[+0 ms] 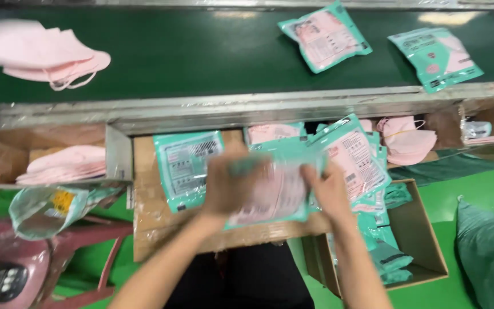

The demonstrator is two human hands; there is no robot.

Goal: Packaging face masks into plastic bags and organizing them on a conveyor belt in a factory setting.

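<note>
Both hands over the cardboard counter (150,223), below the metal rail (258,106). Left hand (230,186) and right hand (328,191) grip one teal pouch (275,197) with a pink mask inside; fingers of both are closed on it, left at its left edge, right at its right edge. Frame is motion-blurred here, so exact finger placement cannot be told. Pouch held just above the counter, between a flat teal pouch (187,166) lying to its left and a loose pile of pouches (353,157) to its right, some of which spill into an open carton (424,240) at lower right. Green belt (201,51) beyond the rail carries a stack of pink masks (41,48) at far left and two filled pouches (324,34) (435,57) at right. More pink masks (67,166) in a tray at left, others (407,140) at right behind the pile. Pink stool (92,240) at lower left; floor green.
</note>
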